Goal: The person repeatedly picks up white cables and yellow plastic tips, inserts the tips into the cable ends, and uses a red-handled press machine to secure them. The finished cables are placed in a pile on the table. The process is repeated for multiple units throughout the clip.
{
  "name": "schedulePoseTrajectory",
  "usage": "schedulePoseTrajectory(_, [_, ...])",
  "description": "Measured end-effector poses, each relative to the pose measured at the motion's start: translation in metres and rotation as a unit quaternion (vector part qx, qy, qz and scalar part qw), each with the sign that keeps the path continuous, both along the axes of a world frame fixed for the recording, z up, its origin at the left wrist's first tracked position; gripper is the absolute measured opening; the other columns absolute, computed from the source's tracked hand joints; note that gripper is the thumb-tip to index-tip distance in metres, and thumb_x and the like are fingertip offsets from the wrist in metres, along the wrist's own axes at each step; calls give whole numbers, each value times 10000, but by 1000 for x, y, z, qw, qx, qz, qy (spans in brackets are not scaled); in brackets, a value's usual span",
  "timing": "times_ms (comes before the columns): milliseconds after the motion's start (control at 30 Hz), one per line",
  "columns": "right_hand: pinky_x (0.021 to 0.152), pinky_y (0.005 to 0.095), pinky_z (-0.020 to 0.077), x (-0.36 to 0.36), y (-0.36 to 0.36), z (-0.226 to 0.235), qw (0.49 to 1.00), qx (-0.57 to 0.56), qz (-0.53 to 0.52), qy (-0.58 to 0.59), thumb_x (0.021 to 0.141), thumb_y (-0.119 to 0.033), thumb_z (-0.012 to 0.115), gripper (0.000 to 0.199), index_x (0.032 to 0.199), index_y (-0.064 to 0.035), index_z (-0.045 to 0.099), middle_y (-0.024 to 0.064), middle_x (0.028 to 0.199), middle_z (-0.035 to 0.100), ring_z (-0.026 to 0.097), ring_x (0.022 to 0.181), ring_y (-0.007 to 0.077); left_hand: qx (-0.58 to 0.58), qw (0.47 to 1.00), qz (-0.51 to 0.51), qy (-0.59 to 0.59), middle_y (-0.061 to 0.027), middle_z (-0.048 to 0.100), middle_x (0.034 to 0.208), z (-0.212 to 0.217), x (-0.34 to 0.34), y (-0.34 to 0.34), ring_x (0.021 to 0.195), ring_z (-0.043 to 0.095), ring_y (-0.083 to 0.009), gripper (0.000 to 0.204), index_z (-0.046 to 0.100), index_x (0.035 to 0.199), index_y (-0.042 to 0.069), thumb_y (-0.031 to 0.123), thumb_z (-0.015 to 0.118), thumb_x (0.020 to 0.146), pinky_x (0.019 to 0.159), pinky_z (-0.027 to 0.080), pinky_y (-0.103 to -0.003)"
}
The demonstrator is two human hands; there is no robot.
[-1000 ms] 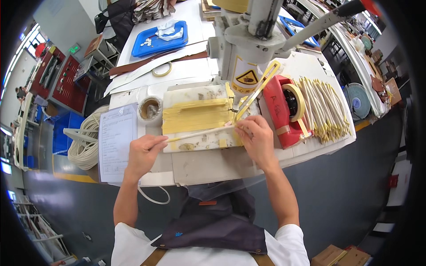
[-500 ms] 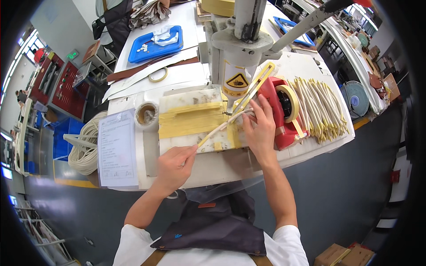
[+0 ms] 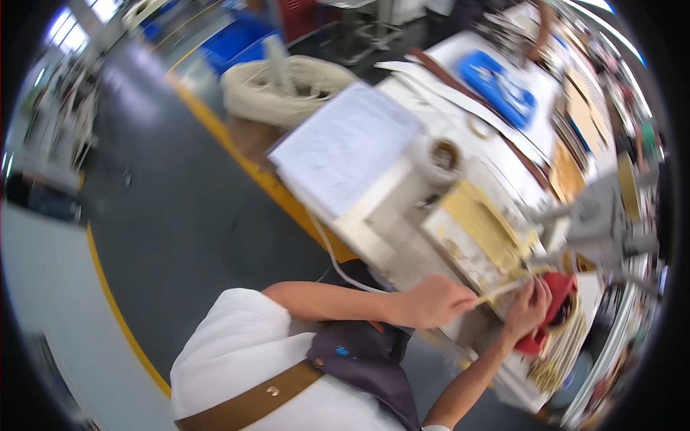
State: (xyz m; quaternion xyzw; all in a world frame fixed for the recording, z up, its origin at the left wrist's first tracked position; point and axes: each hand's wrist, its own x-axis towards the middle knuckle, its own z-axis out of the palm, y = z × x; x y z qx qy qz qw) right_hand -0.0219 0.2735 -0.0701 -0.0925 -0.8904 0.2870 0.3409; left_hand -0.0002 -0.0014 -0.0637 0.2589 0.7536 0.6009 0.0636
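My left hand (image 3: 435, 300) is closed, pinching one end of a thin cream cord (image 3: 494, 293) with a yellowish tip. My right hand (image 3: 530, 310) has its fingers bent round the cord's other stretch, beside the grey press (image 3: 593, 219); blur hides the exact grip. The cord slants between both hands along the near edge of a pale block (image 3: 444, 241) covered with yellow tape (image 3: 483, 221). Just right of my right hand stands a red tape dispenser (image 3: 535, 343), partly covered by that hand. A bundle of similar cords (image 3: 562, 352) lies beyond it.
A tape roll (image 3: 442, 156) and a printed sheet (image 3: 352, 147) lie on the table's left part. Behind are a blue tray (image 3: 496, 90) and brown strips. A coil of cord (image 3: 248, 93) stands off the table's left end. Another person's arm (image 3: 543, 29) shows at the far side.
The whole view has swung left and tilted, so the table now sits at the right and the picture is blurred. Both hands stay at the cord beside the press.
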Motion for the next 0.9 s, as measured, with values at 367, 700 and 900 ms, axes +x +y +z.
schedulePoseTrajectory(367, [827,305,536,-19,23,-7,994,-107,30,-1,949,-129,742,239,1132,25,725,73,1081,735,667,923,160,185,902,-145,-362,-125,736,725,-37,40,14,548,670,-190,211,722,805,-42,134,626,869,494,531,-342])
schedulePoseTrajectory(700, [751,308,553,-26,4,-1,989,-146,26,-27,922,-192,754,341,1204,-4,717,126,1008,760,698,907,199,32,991,26,-126,-257,726,784,-54,33,39,716,733,-385,175,717,797,-74,77,630,780,658,592,-446])
schedulePoseTrajectory(900, [796,314,542,-19,0,1,980,-196,31,-33,917,-188,771,388,1255,-10,698,135,1089,747,697,989,202,-1,996,36,-87,-281,701,757,-36,46,34,768,714,-444,219,718,749,-59,131,615,782,731,568,-512])
